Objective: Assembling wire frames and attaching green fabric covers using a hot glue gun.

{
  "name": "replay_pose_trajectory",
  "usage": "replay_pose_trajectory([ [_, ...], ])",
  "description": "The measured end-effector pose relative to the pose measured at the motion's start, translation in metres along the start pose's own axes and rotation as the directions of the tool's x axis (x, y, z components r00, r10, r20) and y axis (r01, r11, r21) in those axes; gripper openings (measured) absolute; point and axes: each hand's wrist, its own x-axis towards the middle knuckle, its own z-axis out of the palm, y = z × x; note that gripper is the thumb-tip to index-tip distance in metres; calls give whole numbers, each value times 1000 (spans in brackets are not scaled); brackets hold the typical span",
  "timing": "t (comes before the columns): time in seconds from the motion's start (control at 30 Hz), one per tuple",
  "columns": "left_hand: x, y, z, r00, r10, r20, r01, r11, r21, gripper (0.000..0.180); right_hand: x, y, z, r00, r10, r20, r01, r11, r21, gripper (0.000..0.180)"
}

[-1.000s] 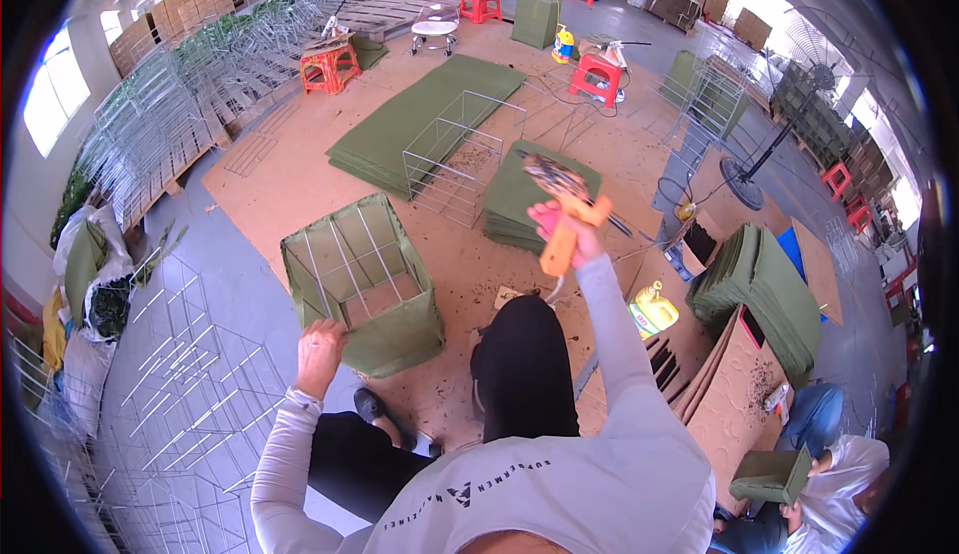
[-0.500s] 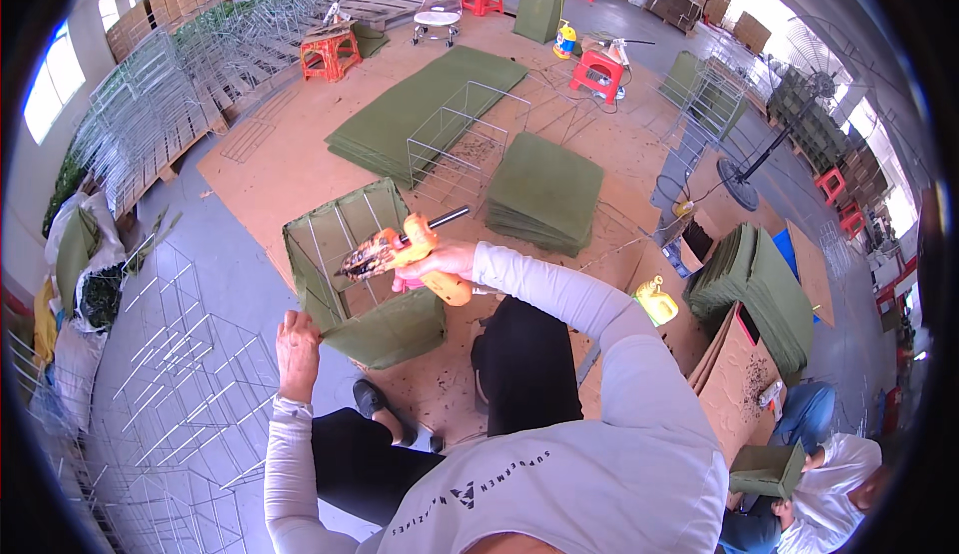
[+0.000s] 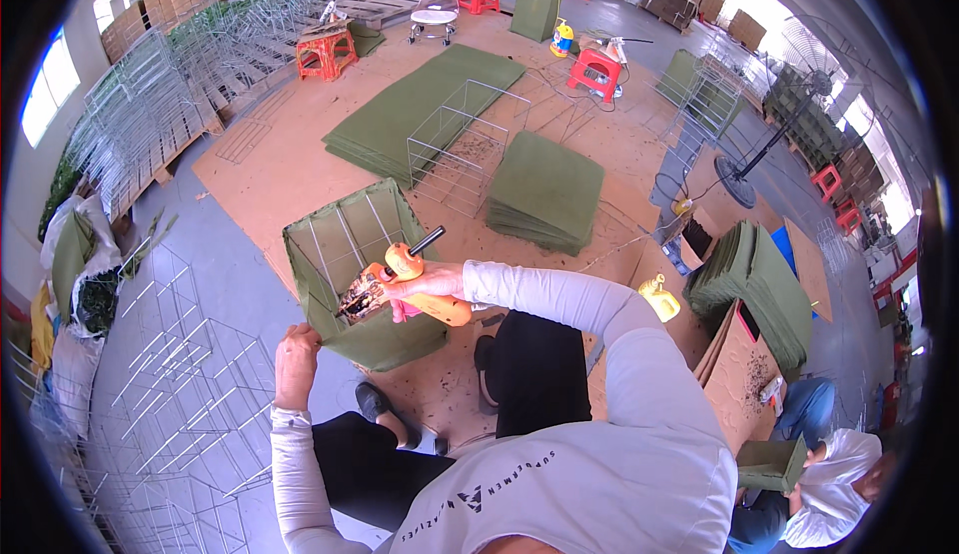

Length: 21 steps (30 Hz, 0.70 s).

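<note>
An open box of green fabric over a wire frame is tilted in front of my knees, its wire bars showing inside. My left hand is closed on the near left corner of its rim. Wrapped round an orange hot glue gun is my right hand. A black glue stick juts from the gun's back end. The gun's stained front end reaches over the box's near wall into the opening; its tip is hard to make out against the fabric.
Green sheets lie in a flat stack and a taller stack beyond the box, with a bare wire frame between. Wire frames cover the left floor. A yellow bottle stands right. A co-worker holds a green box.
My right hand has lowered the glue gun a little toward the box's near wall, tilting its back end up. My left hand stays at the corner, shifted slightly down.
</note>
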Motion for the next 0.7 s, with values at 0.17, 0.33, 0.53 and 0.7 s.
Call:
replay_pose_trajectory([
  [0.17,-2,2,-2,998,-49,-49,41,988,-150,15,6,3,2,998,16,54,-11,995,-94,34],
  [0.33,-3,8,-5,986,-132,-97,127,990,-54,13,14,6,7,1000,2,22,0,994,-110,39],
  [0.53,-2,-16,15,943,-325,-78,314,941,-123,19,20,8,13,1000,10,25,-6,988,-154,40],
  [0.7,8,-13,21,874,-480,-75,460,868,-187,24,24,11,11,999,8,45,-2,988,-152,41],
])
